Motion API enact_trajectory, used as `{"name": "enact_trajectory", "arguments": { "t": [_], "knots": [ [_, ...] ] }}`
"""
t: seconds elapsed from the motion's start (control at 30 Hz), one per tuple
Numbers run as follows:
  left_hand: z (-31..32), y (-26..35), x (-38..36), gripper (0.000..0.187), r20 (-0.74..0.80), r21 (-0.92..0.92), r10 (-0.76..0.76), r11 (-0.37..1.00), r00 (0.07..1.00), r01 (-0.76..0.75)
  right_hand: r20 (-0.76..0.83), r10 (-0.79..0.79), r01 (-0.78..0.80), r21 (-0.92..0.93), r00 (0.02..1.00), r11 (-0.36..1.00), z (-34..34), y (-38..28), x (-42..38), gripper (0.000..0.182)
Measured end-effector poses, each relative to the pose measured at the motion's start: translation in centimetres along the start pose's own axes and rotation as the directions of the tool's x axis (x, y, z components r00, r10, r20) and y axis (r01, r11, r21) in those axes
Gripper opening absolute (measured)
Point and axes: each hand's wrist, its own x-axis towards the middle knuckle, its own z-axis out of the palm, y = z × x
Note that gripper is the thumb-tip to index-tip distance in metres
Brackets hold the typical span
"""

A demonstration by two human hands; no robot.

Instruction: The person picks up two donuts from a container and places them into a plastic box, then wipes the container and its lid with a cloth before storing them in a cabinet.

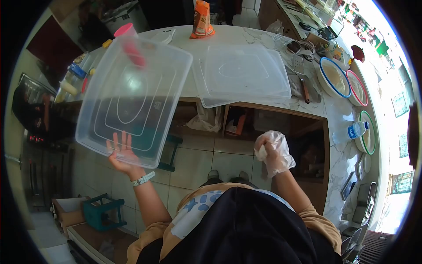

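Note:
My left hand (122, 153) holds a large clear plastic container (134, 99) up in the air at the left, fingers spread against its underside. The container is tilted and blurred. My right hand (273, 152) wears a thin clear plastic glove and is closed around a small white wad, hanging over the floor in front of the counter. A clear plastic lid (242, 75) lies flat on the white marble counter (307, 103) beyond my right hand.
An orange packet (202, 20) stands at the counter's far edge. Enamel bowls (335, 77) and a water bottle (355, 130) line the right side. A pink cup (127, 37) shows behind the container. A green stool (102, 211) stands on the tiled floor at the lower left.

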Motion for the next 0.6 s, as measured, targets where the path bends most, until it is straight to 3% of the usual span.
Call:
{"name": "enact_trajectory", "arguments": {
  "t": [0.03,0.1,0.13,0.2,0.3,0.47,0.5,0.57,0.6],
  "knots": [
    [-0.9,-1.3,0.3,0.082,-0.004,-0.001,0.004,1.0,1.0,-0.004,-0.087,0.026,-0.013,0.138,0.996,0.99,-0.9,2.4,-0.1,0.023],
    [-2.5,-4.1,1.1,0.074,-0.215,-0.086,-0.161,0.986,0.963,0.146,-0.197,0.011,0.045,0.279,0.98,0.959,-0.6,4.3,-0.3,0.023],
    [-2.5,-5.2,1.1,0.074,-0.209,-0.085,-0.164,0.985,0.964,0.149,-0.203,0.01,0.049,0.28,0.979,0.959,0.2,3.8,-0.5,0.023],
    [-1.6,-7.6,0.6,0.07,-0.295,-0.06,-0.247,0.969,0.923,0.24,-0.191,0.112,-0.096,0.093,0.975,0.991,2.0,2.2,-1.1,0.021],
    [-1.0,-11.5,1.4,0.067,-0.257,-0.131,-0.293,0.955,0.921,0.268,-0.135,0.096,-0.107,-0.076,0.986,0.991,2.5,2.1,-1.0,0.016],
    [1.4,-16.3,3.9,0.069,-0.097,-0.114,-0.475,0.878,0.874,0.465,-0.216,0.101,-0.136,-0.15,0.971,0.979,3.5,1.5,-1.4,0.016],
    [1.8,-17.0,4.2,0.069,-0.09,-0.113,-0.485,0.873,0.87,0.475,-0.303,0.107,-0.173,-0.2,0.947,0.964,3.9,1.1,-1.8,0.017],
    [2.8,-17.6,4.3,0.074,0.005,0.038,-0.519,0.854,0.855,0.518,-0.403,0.107,-0.218,-0.24,0.909,0.946,3.9,1.0,-2.1,0.018],
    [3.2,-17.9,4.2,0.077,-0.102,0.114,-0.522,0.839,0.847,0.532,-0.425,0.091,-0.231,-0.292,0.901,0.928,3.4,1.3,-2.1,0.019]
  ]
}}
